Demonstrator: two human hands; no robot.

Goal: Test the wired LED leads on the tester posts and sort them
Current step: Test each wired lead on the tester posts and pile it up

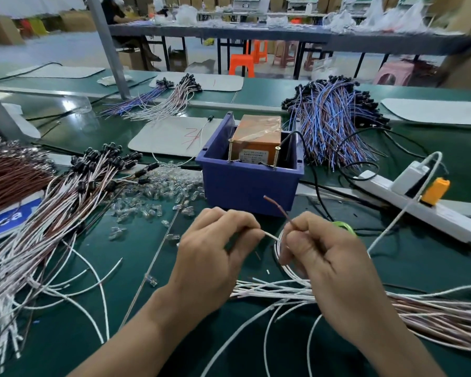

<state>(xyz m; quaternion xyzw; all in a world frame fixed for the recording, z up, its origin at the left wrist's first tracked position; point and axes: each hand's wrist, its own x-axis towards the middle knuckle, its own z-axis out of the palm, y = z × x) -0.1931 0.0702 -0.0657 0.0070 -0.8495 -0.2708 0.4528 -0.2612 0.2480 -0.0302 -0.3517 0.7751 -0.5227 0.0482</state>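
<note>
Two hands meet low over the green bench mat (419,268). Our left hand (215,248) pinches a white wire (271,235) and our right hand (329,257) pinches a brown wire (279,209), whose free end sticks up in front of the bin. Under our right wrist lies a loose bundle of white and brown leads (433,317). To our left spreads a heap of leads with black holders (65,202), with clear LEDs (161,191) scattered beside it. Beyond our hands stands the blue bin (250,186) holding the orange tester (259,134). Its two brass posts (230,151) are well apart from both wires. Farther right lies a blue-and-brown bundle (335,123).
</note>
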